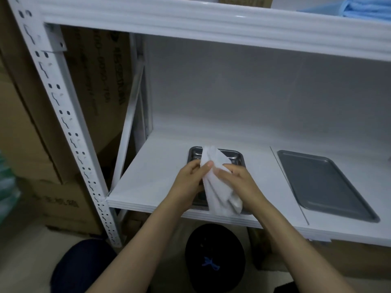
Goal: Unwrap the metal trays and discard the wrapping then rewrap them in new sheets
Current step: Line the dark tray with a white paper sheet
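Note:
A small shiny metal tray (232, 155) lies on the white shelf (160, 178), mostly hidden behind my hands. Both hands hold a bunched white wrapping sheet (218, 187) above it. My left hand (191, 179) grips the sheet from the left, thumb on top. From the right, my right hand (237, 179) grips the same sheet, fingers curled round it. The sheet's lower end hangs past the shelf's front edge. A larger flat grey metal tray (323, 182) lies bare on the shelf to the right.
A dark round bin (213, 256) stands on the floor under the shelf's front edge. Folded blue sheets (364, 7) lie on the upper shelf at the right. Cardboard boxes (25, 123) stand to the left of the white perforated rack post (63, 115).

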